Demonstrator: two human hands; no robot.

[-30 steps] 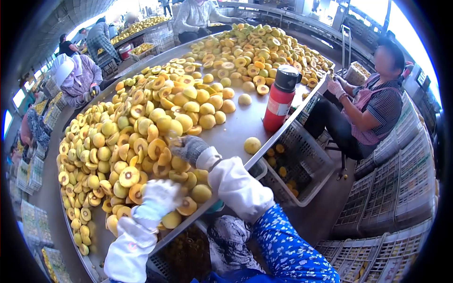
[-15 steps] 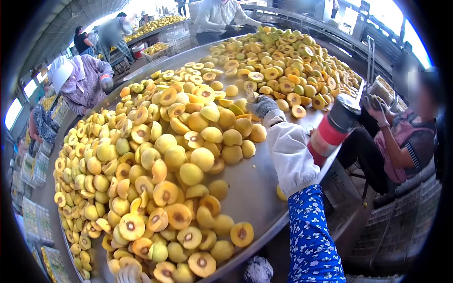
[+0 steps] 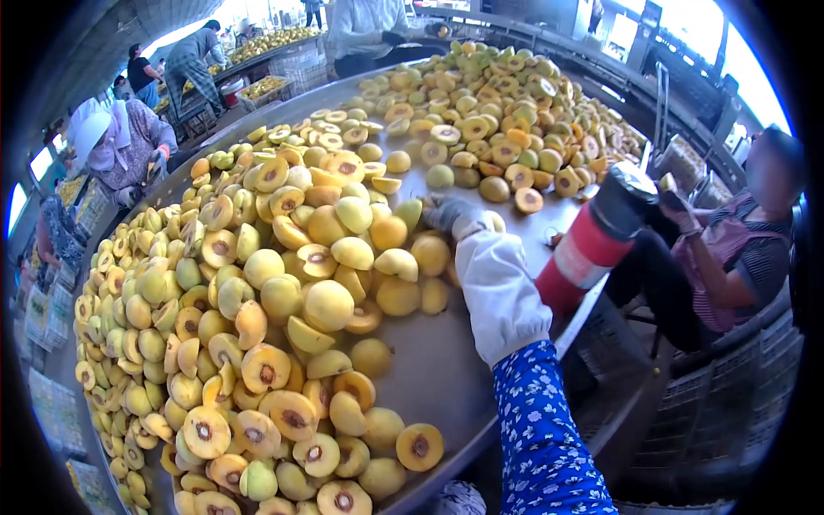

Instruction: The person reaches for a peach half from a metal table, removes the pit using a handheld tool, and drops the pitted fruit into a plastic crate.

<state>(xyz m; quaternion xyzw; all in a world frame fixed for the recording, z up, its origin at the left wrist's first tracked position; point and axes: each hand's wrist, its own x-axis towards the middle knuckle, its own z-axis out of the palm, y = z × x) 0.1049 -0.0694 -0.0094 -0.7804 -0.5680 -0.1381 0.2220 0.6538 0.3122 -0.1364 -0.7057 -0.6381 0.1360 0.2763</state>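
Heaped yellow-orange halved fruits (image 3: 265,369) are reached into by the right hand (image 3: 459,216), covered in a grey knitted glove. A pointed yellow-green fruit piece (image 3: 408,212) is seen just beside the fingertips, at the pile's edge; a small yellow piece (image 3: 495,221) is partly hidden behind the wrist. The fingers are blurred, so whether they are apart, together or closed on a piece cannot be told.

The fruit is borne by a broad grey metal table (image 3: 429,343), its bare surface exposed between the near pile and the far pile (image 3: 515,112). Near the white cuff (image 3: 498,292), a red cylindrical flask with a black lid (image 3: 592,236) is stood at the table's rim. Seats around the table are taken by a person in a pink apron (image 3: 734,266) and a person in a pale top (image 3: 369,26). Plastic crates (image 3: 730,421) are stacked at the right.

Flat cut faces, brown-centred hollows and rounded yellow skins are shown.
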